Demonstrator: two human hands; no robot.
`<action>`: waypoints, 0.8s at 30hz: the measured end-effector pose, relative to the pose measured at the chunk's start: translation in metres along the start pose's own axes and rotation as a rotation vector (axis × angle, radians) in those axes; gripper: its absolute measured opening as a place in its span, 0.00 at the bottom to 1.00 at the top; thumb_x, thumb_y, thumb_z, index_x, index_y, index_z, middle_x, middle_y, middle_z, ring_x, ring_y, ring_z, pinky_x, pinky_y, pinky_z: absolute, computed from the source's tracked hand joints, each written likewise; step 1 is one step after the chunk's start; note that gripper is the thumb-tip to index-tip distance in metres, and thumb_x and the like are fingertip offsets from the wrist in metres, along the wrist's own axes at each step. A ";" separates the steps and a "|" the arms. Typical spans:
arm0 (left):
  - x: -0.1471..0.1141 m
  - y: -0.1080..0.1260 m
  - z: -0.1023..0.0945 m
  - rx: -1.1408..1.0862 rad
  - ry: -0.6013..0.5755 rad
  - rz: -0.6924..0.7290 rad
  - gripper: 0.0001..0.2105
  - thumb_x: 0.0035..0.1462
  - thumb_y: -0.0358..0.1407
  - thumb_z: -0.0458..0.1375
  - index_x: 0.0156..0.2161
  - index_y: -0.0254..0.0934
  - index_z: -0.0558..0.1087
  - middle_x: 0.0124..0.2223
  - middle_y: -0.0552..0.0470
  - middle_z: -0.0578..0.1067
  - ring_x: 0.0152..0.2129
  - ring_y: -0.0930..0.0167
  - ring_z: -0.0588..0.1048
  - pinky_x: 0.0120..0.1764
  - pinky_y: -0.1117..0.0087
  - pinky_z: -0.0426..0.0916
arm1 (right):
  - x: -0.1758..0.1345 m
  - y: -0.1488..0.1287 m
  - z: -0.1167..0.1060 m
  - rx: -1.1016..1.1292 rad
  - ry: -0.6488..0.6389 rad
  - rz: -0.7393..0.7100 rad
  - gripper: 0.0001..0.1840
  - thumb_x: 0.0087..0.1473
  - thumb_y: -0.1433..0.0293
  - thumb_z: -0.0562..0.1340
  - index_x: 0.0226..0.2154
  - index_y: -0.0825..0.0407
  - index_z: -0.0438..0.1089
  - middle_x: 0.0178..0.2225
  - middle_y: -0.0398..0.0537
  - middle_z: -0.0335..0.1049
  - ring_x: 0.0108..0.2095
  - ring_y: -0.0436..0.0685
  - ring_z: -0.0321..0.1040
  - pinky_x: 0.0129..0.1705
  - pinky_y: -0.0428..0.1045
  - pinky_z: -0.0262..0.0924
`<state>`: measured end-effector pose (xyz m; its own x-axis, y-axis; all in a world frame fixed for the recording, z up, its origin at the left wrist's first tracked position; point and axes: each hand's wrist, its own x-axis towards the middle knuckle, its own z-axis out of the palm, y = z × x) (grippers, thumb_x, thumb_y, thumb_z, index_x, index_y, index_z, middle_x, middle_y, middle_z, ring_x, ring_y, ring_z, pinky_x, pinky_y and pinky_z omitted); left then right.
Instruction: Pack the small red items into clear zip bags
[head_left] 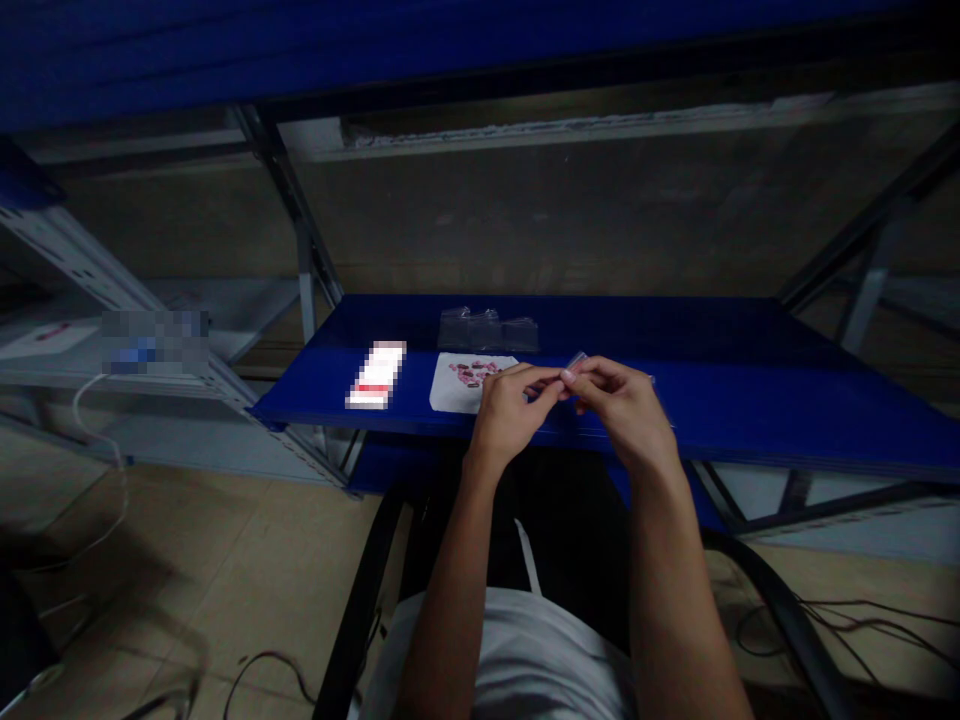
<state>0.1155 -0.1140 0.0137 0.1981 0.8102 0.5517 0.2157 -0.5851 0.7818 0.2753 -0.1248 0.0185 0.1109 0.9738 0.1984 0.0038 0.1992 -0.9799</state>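
My left hand (512, 408) and my right hand (621, 402) meet above the front edge of the blue shelf. Between their pinched fingertips is a small clear plastic bag (576, 360), only its upper corner showing; the fingers cover the rest. Just left of the hands lies a white paper sheet (444, 392), partly covered by my left hand. On it are several small pink and dark red pieces (469, 372) that look like capsules. Behind the sheet, clear plastic bags (487, 330) lie flat in an overlapping row.
A bright, pixelated white-and-red rectangle (377, 375) lies left on the blue shelf (750, 400). Another blue shelf (450, 50) hangs overhead. Metal uprights (304, 250) stand at the sides. Black chair armrests (360, 610) flank my body, and cables (847, 615) trail over the floor.
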 end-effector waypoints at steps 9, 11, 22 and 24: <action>0.000 -0.008 -0.005 -0.151 -0.082 -0.130 0.08 0.64 0.32 0.62 0.44 0.38 0.84 0.41 0.49 0.85 0.36 0.69 0.83 0.44 0.70 0.78 | -0.002 -0.003 -0.002 -0.063 -0.102 0.012 0.24 0.45 0.49 0.76 0.29 0.51 0.76 0.26 0.49 0.77 0.29 0.56 0.73 0.26 0.47 0.60; 0.000 -0.011 -0.007 -0.122 -0.092 -0.132 0.08 0.64 0.32 0.61 0.44 0.38 0.84 0.42 0.49 0.85 0.38 0.68 0.83 0.45 0.70 0.77 | -0.002 -0.001 -0.003 -0.091 -0.111 0.012 0.24 0.46 0.49 0.76 0.29 0.51 0.76 0.27 0.50 0.78 0.29 0.56 0.73 0.27 0.47 0.60; 0.000 -0.012 -0.012 0.080 -0.166 -0.161 0.09 0.66 0.33 0.58 0.44 0.38 0.82 0.43 0.50 0.85 0.33 0.69 0.81 0.42 0.69 0.76 | -0.001 0.005 -0.008 -0.202 -0.198 -0.017 0.19 0.52 0.52 0.72 0.31 0.52 0.76 0.28 0.50 0.78 0.29 0.57 0.73 0.30 0.49 0.61; 0.001 -0.009 -0.011 0.136 -0.163 -0.128 0.10 0.66 0.32 0.58 0.48 0.39 0.81 0.46 0.49 0.84 0.38 0.68 0.82 0.47 0.68 0.75 | -0.001 0.006 -0.008 -0.198 -0.192 -0.024 0.17 0.53 0.55 0.71 0.32 0.51 0.76 0.29 0.49 0.77 0.30 0.57 0.73 0.30 0.49 0.61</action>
<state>0.1030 -0.1076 0.0101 0.3098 0.8681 0.3878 0.3740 -0.4863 0.7897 0.2831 -0.1258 0.0121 -0.0819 0.9757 0.2033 0.2005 0.2160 -0.9556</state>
